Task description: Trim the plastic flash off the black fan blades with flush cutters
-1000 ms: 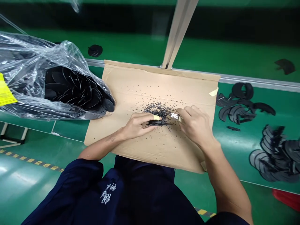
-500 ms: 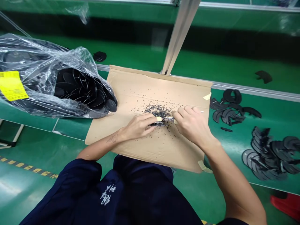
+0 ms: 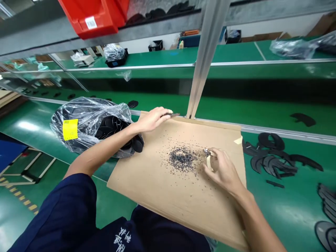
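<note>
My left hand (image 3: 154, 119) is stretched over the back edge of the cardboard sheet (image 3: 136, 175), pinching a thin black plastic piece (image 3: 173, 115) between thumb and fingers. Most of that piece is covered by the fingers or seen edge-on. In my right hand (image 3: 223, 169) is a pair of small nippers (image 3: 207, 152), its metal jaws pointing left; the fingers curl around it above the right part of the cardboard. Between the hands, on the sheet, lies a scatter of tiny black scraps (image 3: 183, 158), densest in the middle.
A clear plastic bag (image 3: 84, 105) of black discs stands at the left, overlapping the cardboard. Curved black pieces (image 3: 273, 164) lie in piles on the green bench at the right. A metal post (image 3: 201, 70) rises behind the cardboard. Overhead hangs a red bin (image 3: 98, 21).
My left hand has moved from the scrap pile to the back edge, carrying the black piece. My right hand has drawn apart from it with the nippers. The view has tilted up.
</note>
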### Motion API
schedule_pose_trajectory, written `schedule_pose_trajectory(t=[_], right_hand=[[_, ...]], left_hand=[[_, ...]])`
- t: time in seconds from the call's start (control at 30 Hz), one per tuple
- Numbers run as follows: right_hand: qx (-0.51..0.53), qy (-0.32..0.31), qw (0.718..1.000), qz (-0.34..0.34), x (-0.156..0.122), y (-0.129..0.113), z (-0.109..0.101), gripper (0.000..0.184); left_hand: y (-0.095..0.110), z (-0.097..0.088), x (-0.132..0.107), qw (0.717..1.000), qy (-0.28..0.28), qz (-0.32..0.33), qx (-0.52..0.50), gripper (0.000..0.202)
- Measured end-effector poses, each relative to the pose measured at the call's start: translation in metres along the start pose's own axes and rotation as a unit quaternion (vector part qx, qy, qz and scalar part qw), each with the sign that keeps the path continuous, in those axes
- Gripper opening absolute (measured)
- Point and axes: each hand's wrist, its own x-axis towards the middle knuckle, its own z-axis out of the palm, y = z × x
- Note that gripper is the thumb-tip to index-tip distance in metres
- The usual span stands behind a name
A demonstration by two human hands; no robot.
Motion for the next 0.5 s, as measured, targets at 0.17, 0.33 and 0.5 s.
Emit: schedule_pose_trajectory(t=[0.17, 0.33, 0.5], right_hand=[[-0.074, 0.034, 0.995, -0.065, -0.003, 0.011, 0.000, 0.040], [-0.115, 0.003, 0.993, -0.022, -0.009, 0.012, 0.002, 0.045], [-0.097, 0.004, 0.995, 0.011, -0.015, -0.001, -0.005, 0.052]], left_hand=[[-0.051, 0.019, 0.074, 0.988, -0.069, -0.082, 0.115, 0.049], [-0.065, 0.039, 0.097, 0.976, -0.092, -0.133, 0.146, 0.051], [-0.045, 0.006, 0.094, 0.967, -0.146, -0.128, 0.166, 0.044]])
